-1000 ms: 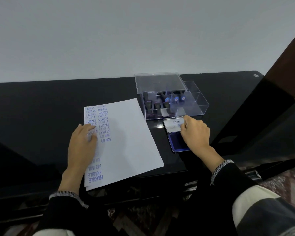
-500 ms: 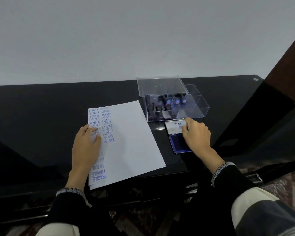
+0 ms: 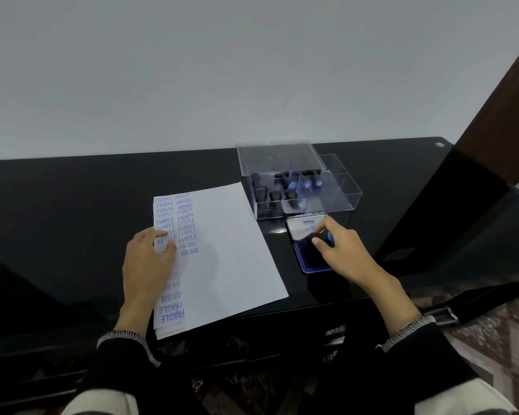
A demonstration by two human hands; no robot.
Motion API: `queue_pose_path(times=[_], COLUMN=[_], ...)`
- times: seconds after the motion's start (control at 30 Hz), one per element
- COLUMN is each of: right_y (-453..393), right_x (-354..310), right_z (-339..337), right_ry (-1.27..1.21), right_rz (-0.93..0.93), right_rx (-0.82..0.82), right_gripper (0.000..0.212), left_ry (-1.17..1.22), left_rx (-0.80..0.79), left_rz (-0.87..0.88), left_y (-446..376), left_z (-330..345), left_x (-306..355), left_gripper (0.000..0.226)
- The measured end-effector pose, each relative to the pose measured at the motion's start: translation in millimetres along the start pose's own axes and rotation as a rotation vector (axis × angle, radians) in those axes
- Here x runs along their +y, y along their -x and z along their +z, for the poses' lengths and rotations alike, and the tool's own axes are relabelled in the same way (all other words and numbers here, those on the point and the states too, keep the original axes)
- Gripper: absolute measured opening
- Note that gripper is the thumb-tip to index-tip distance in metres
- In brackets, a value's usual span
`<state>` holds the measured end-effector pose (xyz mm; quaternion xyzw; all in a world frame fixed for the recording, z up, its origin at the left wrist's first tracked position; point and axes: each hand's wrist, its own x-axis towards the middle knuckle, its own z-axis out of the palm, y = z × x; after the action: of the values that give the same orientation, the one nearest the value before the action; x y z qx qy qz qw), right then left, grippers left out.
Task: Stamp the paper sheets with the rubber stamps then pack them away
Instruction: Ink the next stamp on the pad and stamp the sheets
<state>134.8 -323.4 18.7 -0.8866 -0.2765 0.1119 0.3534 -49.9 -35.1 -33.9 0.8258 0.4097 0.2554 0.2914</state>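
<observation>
The right hand (image 3: 343, 250) pinches a small dark rubber stamp (image 3: 319, 236) with a blue tip, holding it low over the open ink pad (image 3: 310, 260); whether the stamp face actually touches the blue pad is hard to tell, as the fingers hide it. The left hand (image 3: 150, 262) lies flat with straight fingers on the left edge of the paper sheets (image 3: 228, 250), pressing them to the black tabletop (image 3: 72, 211).

The coming move appears to turn on one relation: the paper lies to the left of the stamping hand, just beside the ink pad, so the stamp must travel leftward across the gap onto the sheet. The printed columns, reading SAMPLE, AIR MAIL and FRAGILE, run along the sheet's left side, close to the left hand, while the broad blank area lies nearer the right hand. The sheet's long axis runs away from the person, slightly tilted.

Behind the ink pad stands the clear plastic box (image 3: 342, 202), its lid (image 3: 279, 157) propped open, with the other stamps (image 3: 285, 190) upright inside, within easy reach of the right hand for packing away later.
</observation>
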Motion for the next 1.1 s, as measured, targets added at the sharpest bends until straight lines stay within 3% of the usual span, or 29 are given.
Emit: queue_pose_path(times=[0.3,0.63,1.1], right_y=[-5.5,-4.5,-13.0], right_x=[-20.5,-19.0,-23.7], right_z=[-6.6,5.3,12.2], right_ry=[0.267,0.391,0.383], right_rz=[-0.042,-0.046,0.012], right_rx=[-0.206,-0.187,-0.202], right_gripper=[0.029,0.015,0.018], left_ry=[0.003,0.000,-0.009], left_rx=[0.003,0.000,-0.008], left_rz=[0.014,0.004,0.018], left_y=[-1.7,-2.1,1.1], left_z=[0.5,0.2,0.4], left_x=[-1.6,-2.3,-2.0], left_gripper=[0.027,0.028,0.029])
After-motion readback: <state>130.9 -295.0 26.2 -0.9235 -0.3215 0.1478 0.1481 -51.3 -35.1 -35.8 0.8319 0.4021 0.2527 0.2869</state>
